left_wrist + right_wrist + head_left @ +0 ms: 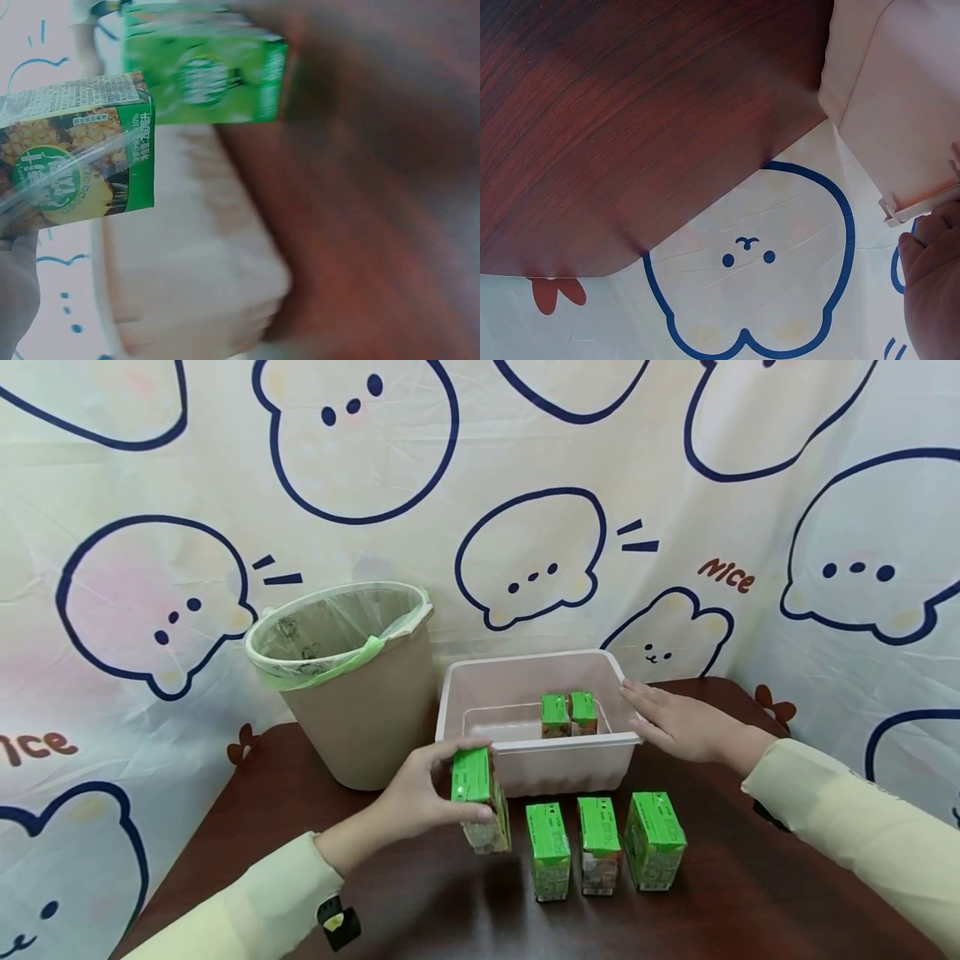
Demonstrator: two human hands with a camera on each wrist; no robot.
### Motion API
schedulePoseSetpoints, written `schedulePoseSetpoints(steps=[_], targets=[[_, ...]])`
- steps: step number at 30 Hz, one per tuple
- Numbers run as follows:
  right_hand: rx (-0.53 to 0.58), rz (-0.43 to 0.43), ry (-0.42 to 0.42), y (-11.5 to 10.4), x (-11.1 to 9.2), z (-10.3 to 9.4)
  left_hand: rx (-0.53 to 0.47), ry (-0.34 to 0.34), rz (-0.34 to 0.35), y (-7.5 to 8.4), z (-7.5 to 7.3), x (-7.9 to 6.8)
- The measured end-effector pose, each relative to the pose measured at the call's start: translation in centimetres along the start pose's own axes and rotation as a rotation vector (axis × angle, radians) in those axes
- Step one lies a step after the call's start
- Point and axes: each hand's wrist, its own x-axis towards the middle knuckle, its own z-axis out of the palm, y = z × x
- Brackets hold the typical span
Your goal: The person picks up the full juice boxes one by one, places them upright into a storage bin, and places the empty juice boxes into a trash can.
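My left hand (420, 793) grips a green-topped juice box (472, 777) between thumb and fingers, lifted a little above the table in front of the white plastic bin (566, 768). The left wrist view shows pineapples printed on the side of this juice box (67, 169). With extended fingers, my right hand (686, 722) touches the bin's right rim; the right wrist view has this hand (934, 285) at its edge. Two juice boxes (555, 714) stand inside the bin on the right. Three more, a left one (550, 852), a middle one (599, 847) and a right one (656, 843), stand in front.
A tall beige trash can (367, 710) with a light green liner stands left of the bin. Dark reddish-brown wood forms the tabletop (405, 893). A printed cloth (525, 460) with cartoon animals hangs behind and at both sides.
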Motion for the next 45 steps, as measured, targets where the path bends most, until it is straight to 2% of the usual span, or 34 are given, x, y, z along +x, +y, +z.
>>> schedulePoseSetpoints(steps=[6,9,13,17,23,29,37,45], targets=[[0.009,-0.009,0.017,-0.2,-0.1,0.0,-0.064,0.047,0.082,1.4,-1.6,2.9],[0.018,-0.008,0.018,-0.4,-0.2,-0.1,-0.092,0.083,0.083,2.2,-2.3,4.5],[0.015,-0.005,0.017,-0.4,-0.2,-0.2,-0.067,0.120,0.072,2.8,-3.3,6.9],[0.020,-0.004,0.021,-0.4,-0.3,-0.2,-0.015,0.146,0.049,2.6,-3.7,9.3],[0.025,-0.007,0.028,-0.1,-0.3,0.1,0.040,0.160,-0.051,1.1,-3.6,12.0],[0.015,-0.009,0.037,0.1,-0.1,0.3,0.149,0.156,-0.137,-1.7,-3.2,13.6],[0.014,-0.012,0.039,0.0,0.0,0.4,0.239,0.096,-0.250,-5.2,-2.6,14.4],[0.004,-0.013,0.035,0.1,-0.1,0.3,0.264,0.024,-0.297,-7.4,-2.1,15.0]])
